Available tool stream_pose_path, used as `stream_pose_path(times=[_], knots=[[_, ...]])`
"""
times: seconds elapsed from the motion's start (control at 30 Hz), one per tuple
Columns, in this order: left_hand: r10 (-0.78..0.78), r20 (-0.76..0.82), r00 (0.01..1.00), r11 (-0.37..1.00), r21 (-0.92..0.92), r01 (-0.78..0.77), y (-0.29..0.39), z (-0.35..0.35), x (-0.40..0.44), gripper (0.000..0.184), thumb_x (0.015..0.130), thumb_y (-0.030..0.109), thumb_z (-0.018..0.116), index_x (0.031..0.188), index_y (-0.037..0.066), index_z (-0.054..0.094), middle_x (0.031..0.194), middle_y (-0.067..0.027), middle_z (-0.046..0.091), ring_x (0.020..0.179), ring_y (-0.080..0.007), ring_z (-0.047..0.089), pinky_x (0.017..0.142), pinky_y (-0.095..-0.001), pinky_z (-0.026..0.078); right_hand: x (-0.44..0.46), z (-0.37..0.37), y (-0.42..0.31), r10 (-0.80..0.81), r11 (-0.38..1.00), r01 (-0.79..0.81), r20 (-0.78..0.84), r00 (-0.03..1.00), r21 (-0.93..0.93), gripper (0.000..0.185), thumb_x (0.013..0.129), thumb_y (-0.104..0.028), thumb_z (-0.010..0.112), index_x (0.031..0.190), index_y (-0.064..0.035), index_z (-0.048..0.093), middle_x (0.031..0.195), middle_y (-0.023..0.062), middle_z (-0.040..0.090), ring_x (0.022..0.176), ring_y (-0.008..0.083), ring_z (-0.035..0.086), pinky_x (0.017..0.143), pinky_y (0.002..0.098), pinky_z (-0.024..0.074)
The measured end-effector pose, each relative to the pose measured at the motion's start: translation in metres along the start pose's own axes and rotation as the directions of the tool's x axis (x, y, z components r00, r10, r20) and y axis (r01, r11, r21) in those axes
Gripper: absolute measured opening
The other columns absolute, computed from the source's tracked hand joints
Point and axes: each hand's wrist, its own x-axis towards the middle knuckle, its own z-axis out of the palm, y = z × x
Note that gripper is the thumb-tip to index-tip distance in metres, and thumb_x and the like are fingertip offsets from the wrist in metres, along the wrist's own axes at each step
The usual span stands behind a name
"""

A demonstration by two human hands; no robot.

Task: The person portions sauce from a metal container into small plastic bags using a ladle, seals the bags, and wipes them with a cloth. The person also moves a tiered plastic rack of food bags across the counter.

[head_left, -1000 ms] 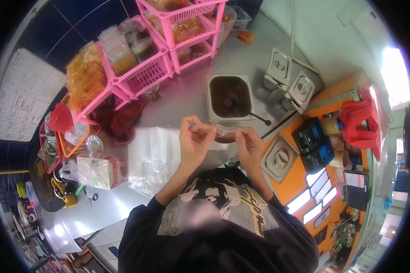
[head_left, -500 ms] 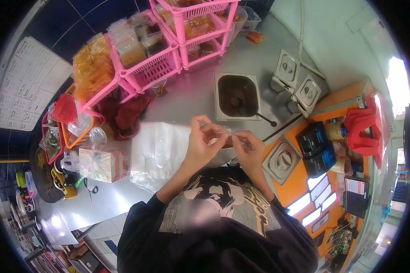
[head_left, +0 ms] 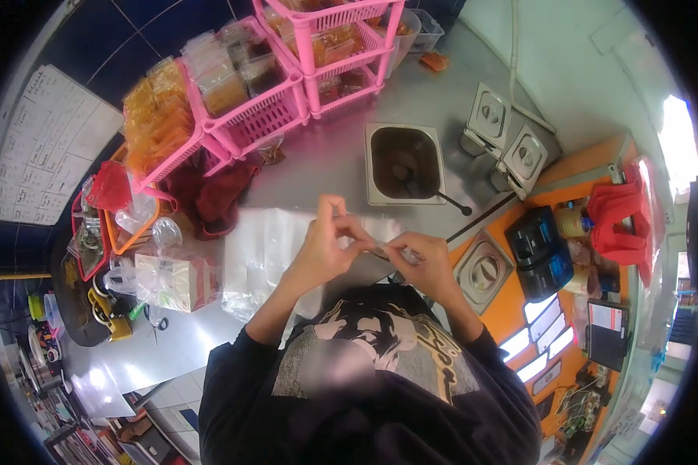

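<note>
"What's around?"
"Steel pan [head_left: 370, 167] + ladle [head_left: 451, 203] ahead; plastic bags [head_left: 256, 260] nr L hand [head_left: 329, 249]."
"Clear packet [head_left: 379, 249]?"
"Betw. hands, small, partly hidden; L hand & R hand [head_left: 425, 265] pinch it w/ fingertips."

We see dark blue tiles [head_left: 116, 35], a pale green wall [head_left: 574, 58] (bright daylight beyond), and a steel counter [head_left: 326, 167].

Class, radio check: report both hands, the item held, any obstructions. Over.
Left hand, right hand: fingertips pinched. Clear plastic held between them. Steel container with ladle just ahead, apart from both.
</note>
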Motion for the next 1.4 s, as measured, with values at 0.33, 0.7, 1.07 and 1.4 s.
stream_pose_path(times=[0.33, 0.7, 1.07, 1.4], knots=[[0.052, -0.303, 0.952, 0.958, 0.286, 0.038, -0.027, -0.036, 0.004, 0.028, 0.077, -0.013, 0.058, 0.092, 0.002, 0.040, 0.073, -0.0093, 0.060, 0.077, -0.0178, 0.066, 0.073, -0.0303, 0.052, 0.004, 0.021, 0.018, 0.145, 0.979, -0.137, -0.038, 0.989, 0.149, 0.016, 0.085, -0.004, 0.060, 0.101, -0.0016, 0.063, 0.075, 0.0098, 0.066, 0.063, 0.0186, 0.061, 0.059, 0.0282, 0.0483], [0.511, -0.472, 0.718, 0.478, 0.851, 0.218, -0.101, -0.123, 0.062, 0.033, 0.078, 0.014, 0.066, 0.107, 0.004, 0.055, 0.099, -0.0159, 0.057, 0.102, -0.0357, 0.051, 0.086, -0.0453, 0.041, -0.007, 0.004, 0.024, 0.324, 0.389, -0.297, 0.172, 0.930, 0.872, 0.048, 0.080, 0.001, 0.058, 0.126, -0.0077, 0.047, 0.114, 0.0054, 0.051, 0.107, 0.0140, 0.046, 0.086, 0.0256, 0.0387], [-0.251, -0.039, 0.967, 0.752, -0.637, 0.170, -0.030, 0.036, -0.009, 0.032, 0.090, 0.011, 0.061, 0.117, 0.003, 0.047, 0.104, -0.0079, 0.058, 0.096, -0.0190, 0.060, 0.083, -0.0337, 0.050, 0.005, 0.015, 0.015, 0.370, 0.587, -0.126, -0.126, 0.920, 0.800, 0.059, 0.074, 0.010, 0.065, 0.126, -0.0075, 0.043, 0.119, 0.0082, 0.047, 0.108, 0.0189, 0.051, 0.090, 0.0294, 0.0446], [-0.367, -0.121, 0.922, 0.782, -0.578, 0.235, -0.029, 0.041, -0.008, 0.019, 0.082, 0.000, 0.068, 0.096, 0.003, 0.055, 0.092, -0.0064, 0.061, 0.084, -0.0163, 0.062, 0.075, -0.0284, 0.053, -0.009, 0.018, 0.001, -0.185, 0.934, 0.044, -0.375, 0.908, -0.354, 0.044, 0.063, -0.001, 0.075, 0.103, -0.0051, 0.057, 0.103, 0.0133, 0.057, 0.102, 0.0340, 0.053, 0.094, 0.0419, 0.0358]])
